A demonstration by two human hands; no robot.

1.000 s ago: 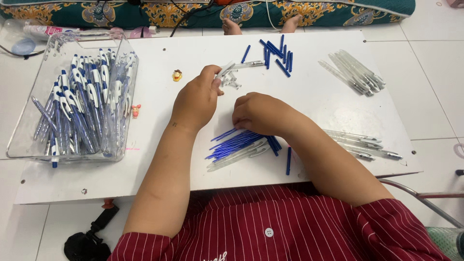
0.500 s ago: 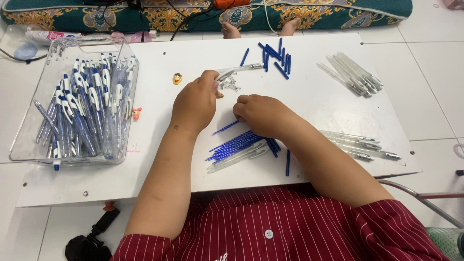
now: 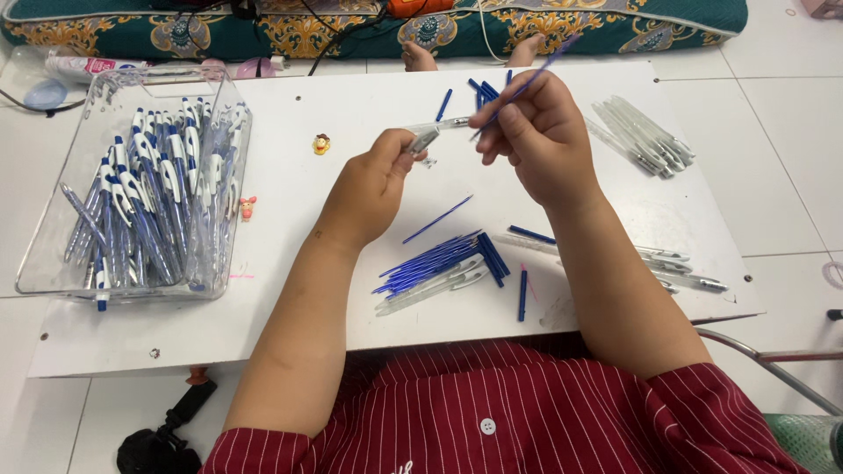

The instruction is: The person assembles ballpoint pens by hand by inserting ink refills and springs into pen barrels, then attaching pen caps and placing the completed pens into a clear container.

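Landmark: the white board (image 3: 290, 114) across my lap.

Far left of the board, partly over its edge: clear plastic bin (image 3: 53, 254), full of assembled blue-and-white pens (image 3: 145, 211). They overlap too thickly to count; the bin wall blurs the lowest ones. Two tiny figurines sit on the board just right of the bin, one yellowish (image 3: 321, 144), one pink (image 3: 248, 207); too small to make out further.

My left hand (image 3: 369, 189), above the board's middle: forearm rising from the near edge, wrist bent, fingers curled shut around the lower end of a clear pen barrel (image 3: 436, 132). The barrel's tip points right, toward my other hand. My fingers hide how much barrel sits in the grip.

Below my hands, near the board's front edge: a heap of blue refills (image 3: 430, 260) with clear barrels lying under it, a few loose blue pieces beside it.

My right hand (image 3: 536, 132), above the board's centre-right: raised off the surface, thumb and forefinger pinched on a thin blue refill (image 3: 536, 77) slanting up and away. Its lower end nears the barrel's mouth; whether it has entered, I cannot tell.

Behind that hand, small blue caps (image 3: 479, 88), partly hidden. Far right of the board: clear barrels (image 3: 641, 136) in a fan. More barrels (image 3: 685, 268) are cut off by my right forearm.
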